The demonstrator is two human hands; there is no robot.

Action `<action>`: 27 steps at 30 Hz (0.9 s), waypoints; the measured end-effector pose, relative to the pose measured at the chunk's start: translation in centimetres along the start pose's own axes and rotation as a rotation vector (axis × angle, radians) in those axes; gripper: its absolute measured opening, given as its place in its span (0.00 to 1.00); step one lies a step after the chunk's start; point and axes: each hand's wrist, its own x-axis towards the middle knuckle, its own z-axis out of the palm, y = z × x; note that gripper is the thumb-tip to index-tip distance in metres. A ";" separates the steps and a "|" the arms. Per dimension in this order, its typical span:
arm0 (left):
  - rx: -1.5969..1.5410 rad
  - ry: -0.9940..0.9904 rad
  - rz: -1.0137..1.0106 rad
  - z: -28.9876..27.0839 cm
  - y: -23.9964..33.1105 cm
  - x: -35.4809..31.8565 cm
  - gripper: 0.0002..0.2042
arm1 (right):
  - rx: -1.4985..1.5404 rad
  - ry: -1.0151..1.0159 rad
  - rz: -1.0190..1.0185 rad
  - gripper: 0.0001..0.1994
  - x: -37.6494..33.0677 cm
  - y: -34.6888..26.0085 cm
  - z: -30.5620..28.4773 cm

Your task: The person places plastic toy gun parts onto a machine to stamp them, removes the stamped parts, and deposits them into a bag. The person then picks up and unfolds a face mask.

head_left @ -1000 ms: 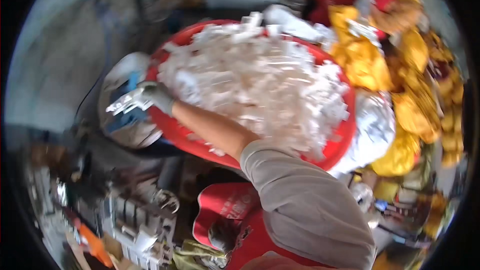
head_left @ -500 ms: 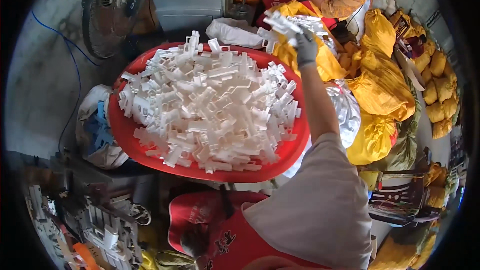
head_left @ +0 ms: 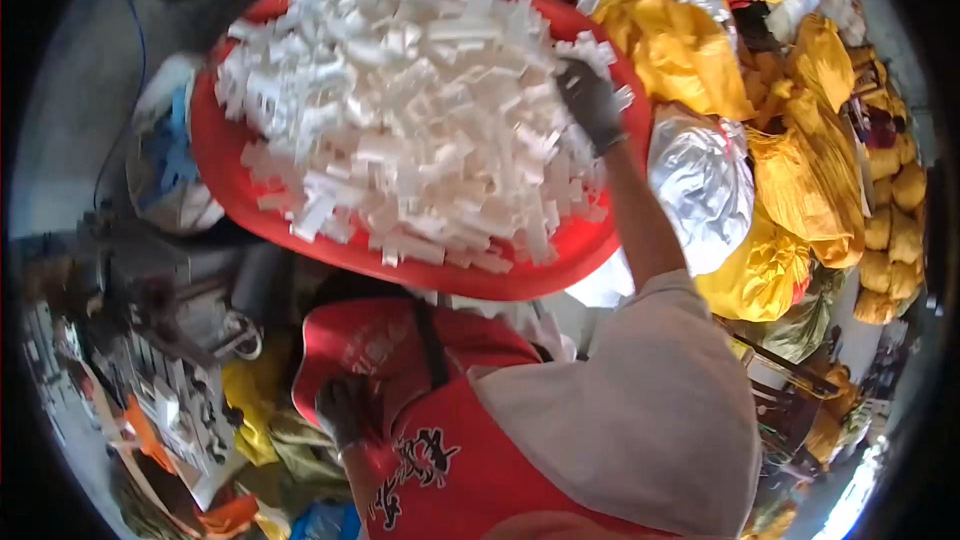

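Note:
A large red oval tub (head_left: pixel 480 285) is heaped with white plastic parts (head_left: pixel 400 110), small frame-like mouldings lying in all directions. My right hand (head_left: pixel 592 105), in a dark grey glove, reaches over the tub's right side, touching or just above the parts there. Blur smears its fingers, and whether they grip a part cannot be made out. In front of my red apron (head_left: pixel 470 460), my left hand (head_left: pixel 342 410), also gloved, rests low against the cloth. Its fingers are dark and partly hidden.
Right of the tub stand a silver bag (head_left: pixel 700 190) and yellow sacks (head_left: pixel 680 60). A pale sack with blue pieces (head_left: pixel 172 155) leans at its left. Lower left, a cluttered surface holds metal parts (head_left: pixel 165 400). More yellow bundles (head_left: pixel 880 230) are stacked at the far right.
My right hand has come back from above the yellow sack to the tub's right side. The bunch of white parts it held is not visible in it now. The view has tilted down.

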 end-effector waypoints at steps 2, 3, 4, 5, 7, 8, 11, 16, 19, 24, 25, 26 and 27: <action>-0.347 -0.007 -0.283 -0.3 -0.9 -1.3 0.13 | 0.053 -0.020 -0.013 0.12 -1.8 -1.4 3.5; -0.603 -0.024 -0.491 0.1 -2.2 -2.0 0.14 | 0.017 0.044 -0.081 0.13 -0.9 -0.6 4.2; -0.610 -0.033 -0.451 -0.5 -0.2 -0.2 0.14 | -0.057 0.112 -0.124 0.13 -0.7 1.2 3.6; -0.209 -0.056 -0.127 -3.5 3.8 0.3 0.16 | -0.202 0.122 -0.105 0.14 0.3 0.4 2.5; 0.193 -0.063 0.206 -5.1 5.6 0.4 0.18 | -0.296 0.175 -0.029 0.16 3.5 2.1 1.1; 0.229 -0.052 0.144 -4.3 4.9 -0.5 0.21 | -0.346 0.194 -0.013 0.17 5.6 2.3 0.7; 0.187 -0.097 0.020 -5.8 7.3 0.6 0.22 | -0.223 0.057 0.239 0.20 11.8 9.8 2.6; -0.206 0.064 -0.267 -0.6 -1.0 -3.8 0.13 | -0.272 -0.216 0.551 0.23 17.5 19.7 10.2; -0.385 0.022 -0.250 -1.0 1.3 -0.7 0.12 | -0.538 -0.096 0.620 0.24 21.2 29.0 0.5; -0.331 0.077 -0.490 -4.4 0.1 -6.1 0.13 | -0.001 0.017 0.735 0.26 17.7 15.3 10.9; -0.355 0.033 -0.484 -4.1 0.2 -4.9 0.13 | 0.073 0.071 0.703 0.25 18.3 17.4 9.0; -0.375 -0.011 -0.480 -3.8 0.2 -3.8 0.13 | 0.052 0.098 0.708 0.25 18.3 19.4 7.6; -0.379 -0.013 -0.470 -3.5 -0.1 -3.5 0.13 | 0.104 0.122 0.651 0.23 18.5 19.8 7.3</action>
